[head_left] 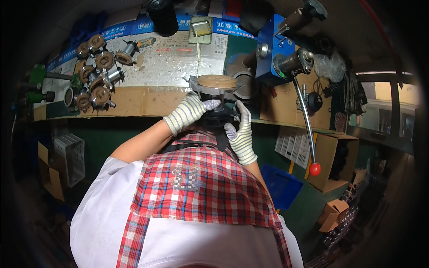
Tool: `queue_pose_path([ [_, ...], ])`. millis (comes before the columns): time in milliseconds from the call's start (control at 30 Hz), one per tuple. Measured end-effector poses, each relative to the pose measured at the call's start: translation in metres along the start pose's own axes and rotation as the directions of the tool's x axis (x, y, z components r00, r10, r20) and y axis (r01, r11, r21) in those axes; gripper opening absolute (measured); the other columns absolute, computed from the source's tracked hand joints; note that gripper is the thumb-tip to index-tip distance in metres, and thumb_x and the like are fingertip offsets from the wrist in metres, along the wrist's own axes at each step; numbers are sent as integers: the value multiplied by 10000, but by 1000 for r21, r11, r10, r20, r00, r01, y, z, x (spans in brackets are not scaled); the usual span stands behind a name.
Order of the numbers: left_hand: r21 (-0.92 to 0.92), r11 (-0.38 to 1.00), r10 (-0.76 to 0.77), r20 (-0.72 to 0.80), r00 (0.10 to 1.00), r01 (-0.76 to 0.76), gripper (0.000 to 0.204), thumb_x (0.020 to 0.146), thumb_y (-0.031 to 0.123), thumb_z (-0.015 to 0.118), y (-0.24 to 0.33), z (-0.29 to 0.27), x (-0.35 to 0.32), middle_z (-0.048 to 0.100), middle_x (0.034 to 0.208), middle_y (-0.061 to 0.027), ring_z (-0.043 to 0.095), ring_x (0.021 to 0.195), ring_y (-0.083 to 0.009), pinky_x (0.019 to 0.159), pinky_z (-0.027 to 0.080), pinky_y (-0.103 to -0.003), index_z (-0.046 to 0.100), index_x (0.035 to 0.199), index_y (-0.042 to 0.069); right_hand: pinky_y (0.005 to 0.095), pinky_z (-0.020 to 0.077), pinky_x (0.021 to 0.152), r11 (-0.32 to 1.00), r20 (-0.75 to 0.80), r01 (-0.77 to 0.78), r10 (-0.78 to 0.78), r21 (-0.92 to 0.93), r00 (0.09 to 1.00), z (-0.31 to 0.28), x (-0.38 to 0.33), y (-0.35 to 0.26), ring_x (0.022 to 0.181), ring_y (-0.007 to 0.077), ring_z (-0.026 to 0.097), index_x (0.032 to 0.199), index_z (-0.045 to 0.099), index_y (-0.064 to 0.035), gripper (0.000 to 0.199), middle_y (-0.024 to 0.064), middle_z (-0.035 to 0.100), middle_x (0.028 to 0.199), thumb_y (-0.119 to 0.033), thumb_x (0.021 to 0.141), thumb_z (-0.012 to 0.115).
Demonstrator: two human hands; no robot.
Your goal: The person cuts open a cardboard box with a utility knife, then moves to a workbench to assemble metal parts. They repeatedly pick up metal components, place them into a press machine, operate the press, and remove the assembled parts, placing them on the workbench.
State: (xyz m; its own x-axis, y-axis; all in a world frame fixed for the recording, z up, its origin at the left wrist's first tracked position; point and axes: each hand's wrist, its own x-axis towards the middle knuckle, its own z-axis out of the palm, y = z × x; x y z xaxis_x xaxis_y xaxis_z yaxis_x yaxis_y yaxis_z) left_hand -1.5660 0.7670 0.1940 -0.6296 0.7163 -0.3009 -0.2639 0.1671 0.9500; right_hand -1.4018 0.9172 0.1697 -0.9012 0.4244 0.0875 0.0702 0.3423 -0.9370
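Head camera view, looking straight down, with twelve o'clock at the top edge: a long workbench (147,78) spans the upper half from nine to three o'clock, its pale covering worn and littered with scraps. Next in size, a red plaid apron (196,192) over a white shirt fills six o'clock. A blue press (268,56) stands at one o'clock, its long metal lever slanting down to end in a red ball knob between three and four. A cluster of brown-and-metal parts (100,76) sits at ten o'clock on the bench. An open cardboard box (330,163) is at three o'clock, below bench level. Near the centre, toward twelve o'clock, is a brown-topped assembly (217,82), a flat disc above a dark lower body. The left hand (187,114), in a striped glove, is at ten o'clock, clamped on its dark middle with the thumb laid across. The right hand (242,136), gloved alike, is at three o'clock; its thumb and forefinger stand apart beside the dark base, and whether they touch it cannot be told. Smaller still, a black cylinder (161,18) stands at eleven o'clock, and a small square tray (195,38) lies at twelve.
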Motion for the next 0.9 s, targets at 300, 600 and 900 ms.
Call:
queue_pose_path([
  [300,-4,1000,-11,-13,1000,11,638,852,270,824,-13,3,-1,663,1268,-85,592,1146,-181,1024,456,-342,556,1369,11,428,465,1056,995,-63,-87,89,47,994,-4,-9,25,1274,336,545,1507,375,-25,782,208,460,1434,-567,980,574],
  [600,-232,937,-228,163,960,262,537,870,336,810,9,29,3,691,1173,-102,645,1024,-186,935,505,-349,624,1273,35,462,395,1133,980,109,163,-150,-116,983,-22,-27,14,1365,375,460,1578,248,-73,1119,224,387,1508,-651,770,762],
  [900,-167,684,-389,740,548,710,729,934,645,594,-28,123,38,477,1505,-61,554,1288,-234,1148,369,-408,498,1465,154,350,587,699,743,-326,-564,667,360,670,-134,-30,38,1006,237,662,1299,593,-25,634,117,638,1230,-574,984,553],
])
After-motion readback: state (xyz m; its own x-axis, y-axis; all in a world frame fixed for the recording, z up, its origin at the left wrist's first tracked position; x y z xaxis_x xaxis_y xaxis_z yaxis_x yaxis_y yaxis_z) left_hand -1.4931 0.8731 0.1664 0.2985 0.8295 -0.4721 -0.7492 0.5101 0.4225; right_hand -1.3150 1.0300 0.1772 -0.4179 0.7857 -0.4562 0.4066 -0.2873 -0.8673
